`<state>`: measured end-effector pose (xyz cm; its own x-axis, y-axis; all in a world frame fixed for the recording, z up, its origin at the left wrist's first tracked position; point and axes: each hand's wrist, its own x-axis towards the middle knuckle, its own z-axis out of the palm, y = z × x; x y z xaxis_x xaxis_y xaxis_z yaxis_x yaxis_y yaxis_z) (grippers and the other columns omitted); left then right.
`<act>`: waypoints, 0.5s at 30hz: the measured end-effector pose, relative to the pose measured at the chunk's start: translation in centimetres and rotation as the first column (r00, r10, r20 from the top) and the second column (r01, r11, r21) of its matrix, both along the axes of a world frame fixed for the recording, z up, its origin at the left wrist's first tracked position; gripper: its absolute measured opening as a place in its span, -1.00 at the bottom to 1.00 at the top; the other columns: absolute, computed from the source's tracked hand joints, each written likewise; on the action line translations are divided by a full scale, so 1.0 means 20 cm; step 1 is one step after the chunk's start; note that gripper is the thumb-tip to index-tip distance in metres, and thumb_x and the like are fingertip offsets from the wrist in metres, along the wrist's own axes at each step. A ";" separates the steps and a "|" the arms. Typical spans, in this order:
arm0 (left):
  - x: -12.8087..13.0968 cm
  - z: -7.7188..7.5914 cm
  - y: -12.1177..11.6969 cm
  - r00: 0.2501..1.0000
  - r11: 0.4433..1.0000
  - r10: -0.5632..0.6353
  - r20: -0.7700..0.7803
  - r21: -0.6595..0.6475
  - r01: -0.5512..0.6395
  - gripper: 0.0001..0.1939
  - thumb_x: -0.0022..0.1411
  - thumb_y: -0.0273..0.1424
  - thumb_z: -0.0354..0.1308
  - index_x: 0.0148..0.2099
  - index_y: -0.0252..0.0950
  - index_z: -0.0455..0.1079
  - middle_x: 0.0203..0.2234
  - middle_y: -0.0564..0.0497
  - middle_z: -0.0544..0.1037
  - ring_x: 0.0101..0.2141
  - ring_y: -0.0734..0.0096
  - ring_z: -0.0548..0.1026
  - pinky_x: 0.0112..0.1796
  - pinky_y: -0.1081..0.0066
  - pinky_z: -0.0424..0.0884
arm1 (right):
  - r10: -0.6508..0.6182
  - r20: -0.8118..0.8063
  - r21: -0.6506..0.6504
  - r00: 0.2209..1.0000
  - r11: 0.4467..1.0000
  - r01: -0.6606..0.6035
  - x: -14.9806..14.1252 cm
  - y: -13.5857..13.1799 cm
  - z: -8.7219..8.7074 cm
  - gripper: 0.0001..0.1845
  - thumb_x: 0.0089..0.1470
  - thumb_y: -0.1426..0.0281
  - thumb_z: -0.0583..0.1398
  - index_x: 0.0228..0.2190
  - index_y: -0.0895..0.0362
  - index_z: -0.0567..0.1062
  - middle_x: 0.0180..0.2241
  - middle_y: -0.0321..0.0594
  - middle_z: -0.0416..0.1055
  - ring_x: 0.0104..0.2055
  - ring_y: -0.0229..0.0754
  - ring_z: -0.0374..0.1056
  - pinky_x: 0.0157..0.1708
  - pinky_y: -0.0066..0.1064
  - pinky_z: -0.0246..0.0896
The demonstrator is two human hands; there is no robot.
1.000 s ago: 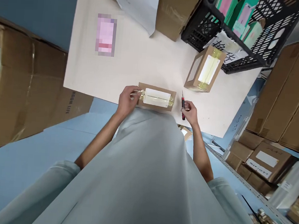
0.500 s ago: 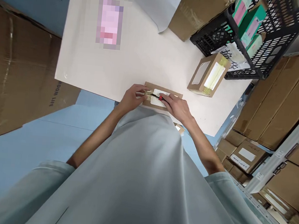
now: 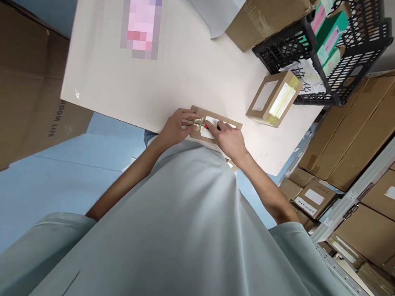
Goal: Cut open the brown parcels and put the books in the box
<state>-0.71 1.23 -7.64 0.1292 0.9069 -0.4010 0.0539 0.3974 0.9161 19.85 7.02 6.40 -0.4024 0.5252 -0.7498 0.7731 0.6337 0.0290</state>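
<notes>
At near edge of white desk (image 3: 148, 81): brown cardboard box with white label and yellowish tape (image 3: 196, 135), lying flat. At its left end, left hand (image 3: 176, 127), fingers slightly parted; cannot tell whether pinching. Over the label, right hand (image 3: 230, 142), grip closed on slim red-and-black cutter (image 3: 205, 126), tip toward the tape, contact unclear. Farther right: taller brown carton with white labels (image 3: 260, 108), near black plastic crate (image 3: 358, 65) holding green boxes (image 3: 328, 34).

"Any words around here?"
"ROOM LIFE, printed on the big carton (image 3: 16, 90), left of the frame."
"And the paper (image 3: 312, 76) on the black crate (image 3: 281, 45), upper right?"
"Looks like 换货. The shelf carton's (image 3: 315, 198) handwriting's too small."
</notes>
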 end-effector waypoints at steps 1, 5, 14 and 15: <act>0.00 0.00 0.00 1.000 1.000 -0.001 -0.001 0.004 0.001 -0.59 0.33 -0.21 0.42 0.19 -0.13 0.69 0.27 -0.14 0.58 0.13 0.02 0.68 0.27 -0.08 0.65 | 0.008 0.004 0.002 1.000 1.000 -0.008 -0.01 -0.01 0.01 -0.28 0.59 0.52 -0.11 0.64 -0.04 0.12 0.26 0.13 0.51 0.17 0.09 0.49 -0.08 -0.27 0.35; 0.01 -0.02 0.00 1.000 0.999 0.005 -0.009 0.032 -0.005 -0.59 0.32 -0.24 0.41 0.19 -0.15 0.69 0.23 -0.15 0.60 0.11 0.05 0.68 0.23 -0.05 0.68 | 0.020 0.013 0.013 1.000 1.000 -0.020 -0.03 -0.02 0.04 -0.24 0.55 0.56 -0.12 0.63 -0.04 0.12 0.28 0.17 0.49 0.19 0.11 0.48 -0.03 -0.21 0.43; 0.03 -0.06 -0.01 0.998 0.996 0.047 -0.036 0.072 -0.044 -0.61 0.32 -0.28 0.41 0.17 -0.15 0.69 0.18 -0.12 0.65 0.03 0.19 0.67 0.14 0.12 0.71 | -0.045 0.077 0.043 0.996 0.998 0.042 0.12 -0.04 0.05 -0.30 0.54 0.58 -0.13 0.55 0.05 0.28 0.24 0.19 0.52 0.19 0.13 0.50 -0.05 -0.19 0.45; 0.03 -0.06 0.00 0.998 0.996 0.055 -0.044 0.069 -0.051 -0.61 0.31 -0.30 0.40 0.17 -0.15 0.69 0.18 -0.12 0.65 0.03 0.20 0.67 0.13 0.14 0.71 | -0.060 0.097 0.052 0.993 0.997 0.055 0.17 -0.04 0.06 -0.31 0.53 0.58 -0.13 0.54 0.06 0.30 0.24 0.20 0.52 0.18 0.13 0.51 -0.07 -0.20 0.43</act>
<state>-0.04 1.13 -8.83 0.0631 0.9374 -0.3425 0.0771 0.3376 0.9381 23.28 6.18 7.56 -0.2957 0.5829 -0.7569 0.8001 0.5839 0.1371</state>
